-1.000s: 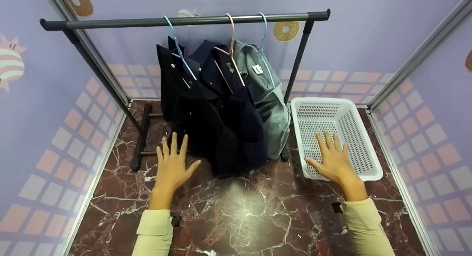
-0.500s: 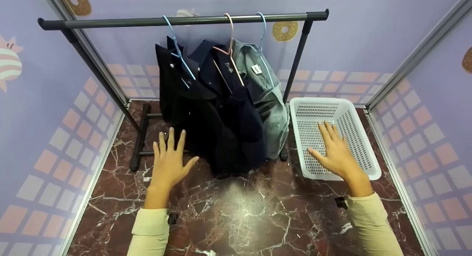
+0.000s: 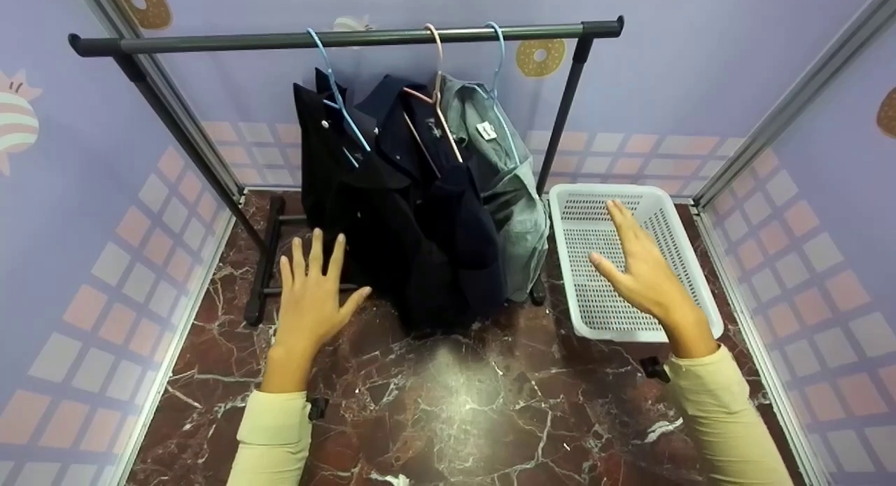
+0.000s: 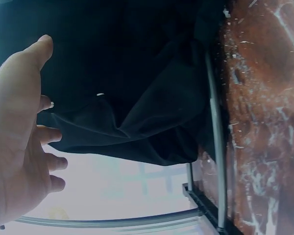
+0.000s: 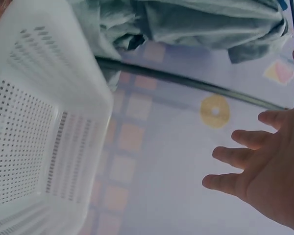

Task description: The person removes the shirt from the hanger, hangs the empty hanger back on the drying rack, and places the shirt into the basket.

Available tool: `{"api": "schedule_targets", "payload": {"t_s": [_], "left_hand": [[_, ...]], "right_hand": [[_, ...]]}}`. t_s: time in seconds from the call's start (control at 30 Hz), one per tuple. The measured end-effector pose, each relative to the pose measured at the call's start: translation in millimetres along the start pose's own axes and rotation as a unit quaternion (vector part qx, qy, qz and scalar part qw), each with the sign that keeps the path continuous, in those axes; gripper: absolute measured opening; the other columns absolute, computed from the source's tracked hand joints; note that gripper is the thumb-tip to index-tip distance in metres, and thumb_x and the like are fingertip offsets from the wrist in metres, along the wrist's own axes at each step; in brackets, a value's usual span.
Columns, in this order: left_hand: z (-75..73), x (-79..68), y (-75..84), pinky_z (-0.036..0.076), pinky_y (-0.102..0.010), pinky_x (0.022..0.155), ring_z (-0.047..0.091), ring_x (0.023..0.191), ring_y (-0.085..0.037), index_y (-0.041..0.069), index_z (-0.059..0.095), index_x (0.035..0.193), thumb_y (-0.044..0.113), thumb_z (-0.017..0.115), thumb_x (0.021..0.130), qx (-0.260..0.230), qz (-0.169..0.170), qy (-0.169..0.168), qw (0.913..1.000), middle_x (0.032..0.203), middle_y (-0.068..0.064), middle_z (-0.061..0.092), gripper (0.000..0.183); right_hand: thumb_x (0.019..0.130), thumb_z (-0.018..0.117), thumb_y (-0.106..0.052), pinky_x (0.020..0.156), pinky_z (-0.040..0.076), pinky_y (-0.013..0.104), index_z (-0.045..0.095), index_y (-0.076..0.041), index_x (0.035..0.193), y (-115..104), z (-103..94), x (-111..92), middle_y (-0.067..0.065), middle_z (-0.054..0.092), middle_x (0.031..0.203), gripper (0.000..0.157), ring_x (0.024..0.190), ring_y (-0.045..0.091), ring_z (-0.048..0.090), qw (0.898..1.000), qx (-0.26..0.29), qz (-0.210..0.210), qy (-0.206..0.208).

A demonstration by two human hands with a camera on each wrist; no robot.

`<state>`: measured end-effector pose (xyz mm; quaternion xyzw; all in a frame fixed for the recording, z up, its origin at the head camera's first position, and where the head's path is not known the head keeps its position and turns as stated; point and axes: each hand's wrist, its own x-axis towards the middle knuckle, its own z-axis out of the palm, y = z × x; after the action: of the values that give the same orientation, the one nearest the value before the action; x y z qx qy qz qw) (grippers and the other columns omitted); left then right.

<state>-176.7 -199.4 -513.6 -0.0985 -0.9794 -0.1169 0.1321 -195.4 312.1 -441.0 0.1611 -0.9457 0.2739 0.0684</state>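
Note:
My left hand [image 3: 311, 304] is held out with fingers spread, holding nothing, just left of the lower part of a black shirt [image 3: 371, 213]. In the left wrist view that dark cloth [image 4: 137, 88] fills the space beyond the hand. My right hand [image 3: 647, 276] stretches over the white basket [image 3: 565, 290], thumb apart from the straight fingers, with nothing in it. A navy shirt [image 3: 465, 220] hangs from a pink hanger [image 3: 439, 73], and a grey-green shirt [image 3: 518, 220] from a blue hanger [image 3: 498, 59]. Another blue hanger [image 3: 329, 73] carries the black shirt.
A dark metal clothes rack [image 3: 238, 43] stands against the back wall, its left foot [image 3: 260, 290] on the marbled floor [image 3: 448, 416]. Patterned wall panels [image 3: 84, 227] close in the left, back and right sides. The basket sits beside the right wall.
My left hand has moved slightly left and forward. The right hand has gone forward and a little right over the basket, turning more edge-on. Shirts and basket stay put.

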Motion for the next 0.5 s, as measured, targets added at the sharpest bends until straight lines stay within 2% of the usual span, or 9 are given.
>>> {"api": "schedule_targets", "payload": {"t_s": [0.2, 0.5], "left_hand": [[-7.8, 3.0, 0.8, 0.016, -0.074, 0.122, 0.011, 0.155, -0.055, 0.017, 0.019, 0.167, 0.061, 0.06, 0.097, 0.009, 0.014, 0.026, 0.9995, 0.17, -0.025, 0.016, 0.092], [-23.6, 8.7, 3.4, 0.014, -0.071, 0.124, 0.009, 0.156, -0.054, 0.018, 0.016, 0.167, 0.062, 0.058, 0.098, -0.002, 0.017, 0.026, 0.9995, 0.172, -0.023, 0.013, 0.092]], "right_hand": [[0.104, 0.054, -0.047, 0.13, 0.01, 0.056, 0.007, -0.027, 0.167, -17, -3.6, 8, 0.0, 0.007, 0.174, 0.081, 0.16, 0.035, 0.013, 1.0, 0.019, -0.019, 0.012], [0.102, 0.058, -0.037, 0.13, 0.016, 0.052, 0.02, -0.023, 0.166, -47, -7.6, 13, -0.006, 0.014, 0.173, 0.076, 0.159, 0.03, 0.02, 0.993, 0.058, -0.067, 0.076]]}}
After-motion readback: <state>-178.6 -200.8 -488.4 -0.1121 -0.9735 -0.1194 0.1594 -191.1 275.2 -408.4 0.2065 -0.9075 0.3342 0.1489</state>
